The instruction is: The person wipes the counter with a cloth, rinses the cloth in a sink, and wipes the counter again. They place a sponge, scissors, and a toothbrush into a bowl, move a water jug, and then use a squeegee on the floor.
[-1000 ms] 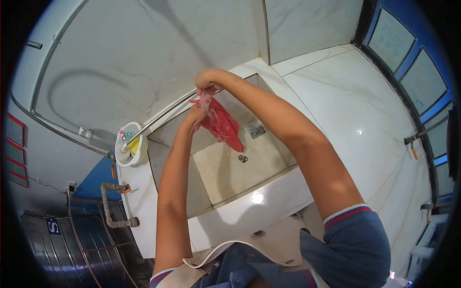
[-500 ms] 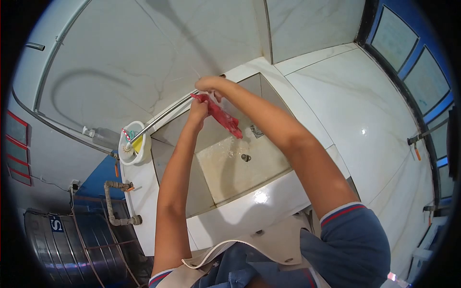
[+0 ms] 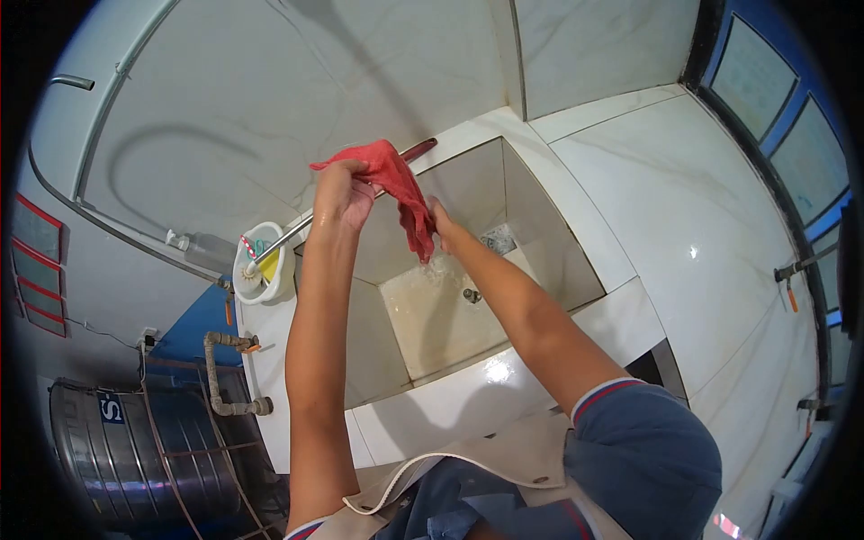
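A wet red cloth (image 3: 389,173) hangs over the sink (image 3: 360,333), spread over my left hand (image 3: 346,200). My left thumb and fingers grip its upper part, some of them hidden beneath it. Lower down, my right hand (image 3: 440,222) is closed at the cloth's right edge, its fingertips partly behind the fabric. Water runs from the cloth's bottom corner into the basin. A metal drain fitting (image 3: 472,295) shows on the basin floor.
A white basket (image 3: 286,274) with a sponge and brush stands on the left rim. From it a metal rod (image 3: 297,231) slants behind the cloth. Beside it are a clear pump bottle (image 3: 207,251) and pipes (image 3: 216,378). A steel tank (image 3: 135,459) stands lower left.
The cloth, bunched between both hands before, is now opened out and draped over my left hand. My right hand has moved down and right along the cloth. The view has shifted slightly.
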A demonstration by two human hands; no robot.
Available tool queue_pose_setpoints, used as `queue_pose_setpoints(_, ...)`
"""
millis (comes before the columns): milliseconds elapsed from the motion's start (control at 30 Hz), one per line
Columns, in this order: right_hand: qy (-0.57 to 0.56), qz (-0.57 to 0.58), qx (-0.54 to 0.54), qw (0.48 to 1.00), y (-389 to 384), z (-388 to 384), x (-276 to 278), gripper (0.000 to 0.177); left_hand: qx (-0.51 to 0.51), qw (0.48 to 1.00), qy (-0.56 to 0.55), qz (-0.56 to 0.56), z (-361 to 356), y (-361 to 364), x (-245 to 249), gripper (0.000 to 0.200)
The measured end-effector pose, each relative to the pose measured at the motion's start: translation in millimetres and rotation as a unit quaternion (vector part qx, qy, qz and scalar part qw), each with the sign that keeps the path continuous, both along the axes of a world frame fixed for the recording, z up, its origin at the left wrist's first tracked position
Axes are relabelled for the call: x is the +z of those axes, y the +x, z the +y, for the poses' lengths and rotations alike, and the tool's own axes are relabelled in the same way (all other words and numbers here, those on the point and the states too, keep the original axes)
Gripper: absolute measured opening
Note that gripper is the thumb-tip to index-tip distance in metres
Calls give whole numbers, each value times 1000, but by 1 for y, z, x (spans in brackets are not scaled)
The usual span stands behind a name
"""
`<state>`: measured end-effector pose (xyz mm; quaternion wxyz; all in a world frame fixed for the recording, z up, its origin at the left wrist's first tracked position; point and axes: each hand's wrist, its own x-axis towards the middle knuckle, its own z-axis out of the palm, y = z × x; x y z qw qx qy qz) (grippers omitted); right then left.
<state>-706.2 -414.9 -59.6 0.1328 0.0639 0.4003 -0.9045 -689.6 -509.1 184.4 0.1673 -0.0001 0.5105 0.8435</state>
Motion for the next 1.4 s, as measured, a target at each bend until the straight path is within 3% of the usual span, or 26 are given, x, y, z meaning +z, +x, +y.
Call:
queue_pose_setpoints(67, -79, -123, -113, 983, 24, -8, 3, 61, 15, 997, 62, -32, -2, 7, 16, 19)
queue_pose_setpoints(100, -79, -122, -113, 983, 30, -10, 9, 61, 16, 998, 62, -30, -4, 6, 11, 19)
queue_pose_setpoints(167, -265, -102, -104, 953, 42, -11, 15, 59, -7, 994, 103, -28, -10, 5, -14, 17)
queue_pose_setpoints(200, -265, -102, -107, 953, 45, -12, 17, 59, -10, 994, 103, -29, -9, 12, -26, 17)
queue_pose_setpoints(267, -395, -18, -207, 895, 45, -17, 23, 61, 49, 991, 78, -94, -3, 28, -52, 18)
queue_pose_setpoints(333, -405, 25, -201, 892, 37, -17, 5, 55, -31, 985, 128, -113, -18, -15, -160, 24)
queue_pose_setpoints(400, -412, 68, -193, 888, 35, -19, -2, 51, 41, 983, 88, -153, 6, 0, -199, 32)
queue_pose_setpoints(467, -258, -34, -314, 913, 42, -24, 2, 34, 48, 983, 84, -158, 17, 12, -206, 37)
queue_pose_setpoints(500, -257, -33, -316, 913, 46, -25, 3, 34, 57, 982, 78, -164, 20, 15, -208, 42)
queue_pose_setpoints(567, 20, 23, -336, 941, 56, -27, 5, 14, 25, 978, 119, -168, 16, 0, -236, 45)
queue_pose_setpoints(600, 151, 68, -392, 905, 68, -30, 21, 13, 12, 975, 125, -184, 17, -4, -245, 45)
queue_pose_setpoints(633, 153, 67, -393, 904, 77, -29, 33, 13, -2, 971, 133, -199, 19, -6, -249, 44)
queue_pose_setpoints(700, 381, 123, -424, 812, 88, -24, 54, 20, -12, 971, 123, -205, 21, -7, -249, 43)
queue_pose_setpoints(733, 382, 123, -424, 812, 91, -23, 60, 20, -15, 972, 115, -206, 21, -5, -247, 42)
queue_pose_setpoints(800, 503, 91, -393, 764, 95, -21, 67, 25, -14, 977, 91, -194, 23, -1, -242, 41)
queue_pose_setpoints(933, 527, 104, -412, 736, 93, -18, 77, 25, 6, 990, 22, -143, 27, 9, -230, 39)
queue_pose_setpoints(1167, 551, 96, -260, 787, 74, -13, 58, 38, 28, 993, -86, -73, 6, 17, -233, 36)
queue_pose_setpoints(1200, 570, 89, -225, 785, 70, -12, 53, 40, 6, 967, -253, 12, -9, 5, -250, 36)
queue_pose_setpoints(1233, 571, 90, -221, 786, 61, -10, 39, 40, -17, 907, -411, 96, -23, -4, -260, 36)
queue_pose_setpoints(1300, 659, 122, -204, 714, 33, -3, 13, 37, -37, 930, -366, 25, -42, -8, -241, 37)
queue_pose_setpoints(1333, 658, 121, -202, 715, 23, 5, 21, 37, -59, 946, -317, -43, -51, -12, -236, 39)
queue_pose_setpoints(1367, 670, 154, -41, 725, 13, 16, 30, 32, -58, 945, -318, -45, -58, -16, -232, 39)
queue_pose_setpoints(1400, 666, 184, 122, 713, 2, 25, 39, 28, -58, 967, -212, -132, -63, -24, -229, 40)
